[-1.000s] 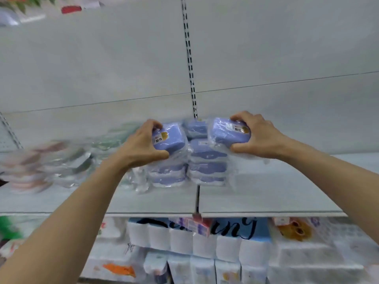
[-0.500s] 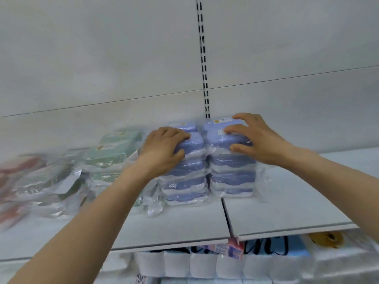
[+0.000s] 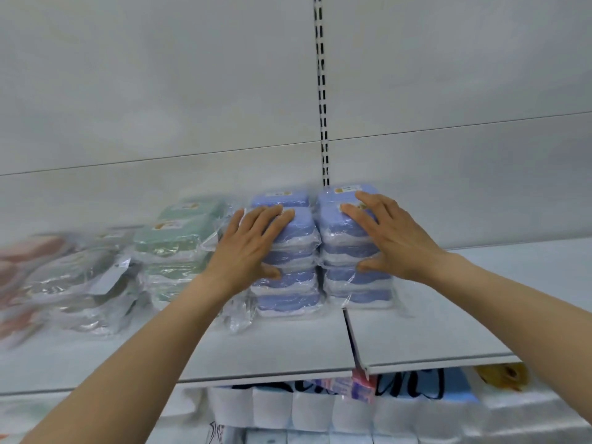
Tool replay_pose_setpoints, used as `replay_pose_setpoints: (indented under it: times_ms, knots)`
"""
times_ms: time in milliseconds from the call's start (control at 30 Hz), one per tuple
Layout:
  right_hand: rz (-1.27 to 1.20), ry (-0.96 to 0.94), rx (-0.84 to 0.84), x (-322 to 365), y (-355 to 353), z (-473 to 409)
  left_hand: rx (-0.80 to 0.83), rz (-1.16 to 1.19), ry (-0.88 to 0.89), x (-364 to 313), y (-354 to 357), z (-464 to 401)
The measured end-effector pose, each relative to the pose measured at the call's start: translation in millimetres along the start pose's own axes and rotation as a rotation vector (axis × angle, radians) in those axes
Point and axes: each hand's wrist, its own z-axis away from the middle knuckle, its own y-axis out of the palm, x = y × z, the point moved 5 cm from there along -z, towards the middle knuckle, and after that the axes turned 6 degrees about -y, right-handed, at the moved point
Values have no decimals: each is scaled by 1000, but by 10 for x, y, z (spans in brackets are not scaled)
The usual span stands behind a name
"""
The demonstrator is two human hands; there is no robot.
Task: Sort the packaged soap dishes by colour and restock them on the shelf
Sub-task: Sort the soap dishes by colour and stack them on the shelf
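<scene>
At the far left of the shelf (image 3: 272, 350), a heap of wrapped packs (image 3: 48, 277) is smeared by motion blur, so their colours and shapes are unclear, and the frame edge cuts them off. The left hand (image 3: 248, 248) and right hand (image 3: 389, 238) cover parts of the blue soap dishes (image 3: 288, 293). Label print is too small to read. Both forearms run out of frame.

Back wall: you face a pale grey panel (image 3: 160, 91) with one thin horizontal seam.
Upright: a slotted black-and-white strip (image 3: 322, 91) runs down that panel.
Shelf boards: two grey boards (image 3: 432, 341) meet at a seam under the upright.
Below: you see white wrapped rolls (image 3: 314, 411) under the front edge.
Light: even, soft, no hard shadows.
</scene>
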Motion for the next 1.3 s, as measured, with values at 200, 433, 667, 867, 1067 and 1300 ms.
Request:
replay_pose_setpoints:
  times_ms: [200, 433, 667, 867, 1067, 1300]
  knots:
    - [170, 32, -5, 50, -32, 119, 12, 154, -128, -8, -10, 85]
    - [-419, 183, -167, -71, -195, 42, 20, 633, -484, 218, -254, -214]
    - [-809, 510, -54, -445, -205, -83, 319, 887, -595, 287, -177, -484]
    - [-1193, 633, -4, -573, 90, -49, 393, 1068, -654, 332, -15, -451]
    - [-1388, 578, -48, -426, 138, -145, 334, 1176, -672, 240, 37, -473]
    - [-1073, 573, -94, -445, 20, -94, 258, 943, -626, 218, -37, -415]
